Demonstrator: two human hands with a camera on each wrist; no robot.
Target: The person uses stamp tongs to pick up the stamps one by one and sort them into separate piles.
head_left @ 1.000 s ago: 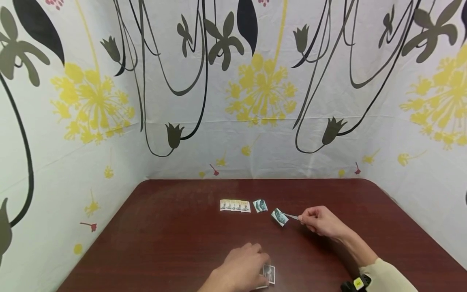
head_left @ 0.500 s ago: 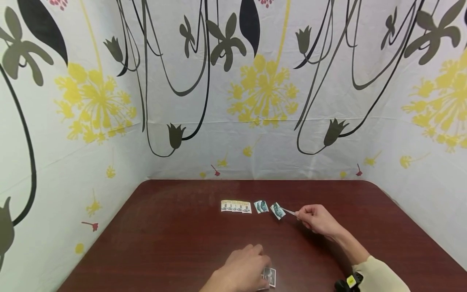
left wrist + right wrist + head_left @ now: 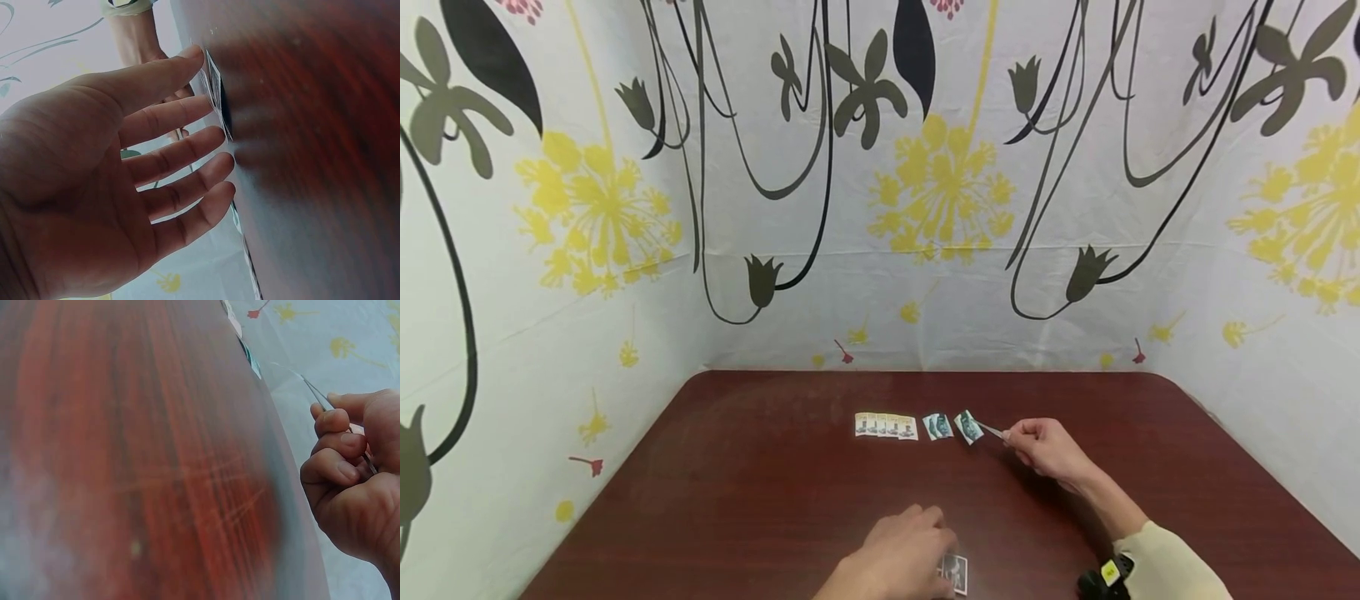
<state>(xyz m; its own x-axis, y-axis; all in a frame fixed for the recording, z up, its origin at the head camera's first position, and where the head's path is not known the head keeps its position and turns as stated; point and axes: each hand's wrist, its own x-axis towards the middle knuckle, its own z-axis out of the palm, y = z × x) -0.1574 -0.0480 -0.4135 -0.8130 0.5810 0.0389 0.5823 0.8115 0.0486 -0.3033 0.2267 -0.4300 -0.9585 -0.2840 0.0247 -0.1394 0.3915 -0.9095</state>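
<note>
My right hand (image 3: 1047,450) pinches a pair of tweezers (image 3: 317,394), their tips reaching left to a teal-and-white stamp (image 3: 969,427) just above the table or touching it; I cannot tell which. Left of this stamp lie overlapping teal stamps (image 3: 937,426), then a row of several yellow-topped stamps (image 3: 886,425). Nearer me, my left hand (image 3: 898,550) rests over a few grey picture stamps (image 3: 955,573), partly hidden by it. In the left wrist view, its fingers are extended, the thumb and forefinger touching the edges of these stamps (image 3: 215,84).
The dark red-brown table (image 3: 737,492) reaches back to a white cloth backdrop (image 3: 850,283) printed with flowers, which also closes off both sides. A black wrist device (image 3: 1105,579) with a yellow label sits at my right sleeve (image 3: 1168,562).
My right hand has moved slightly left and away from me, bringing the tweezers and teal stamp closer to the other teal stamps. The left hand has stayed nearly still at the grey stamps.
</note>
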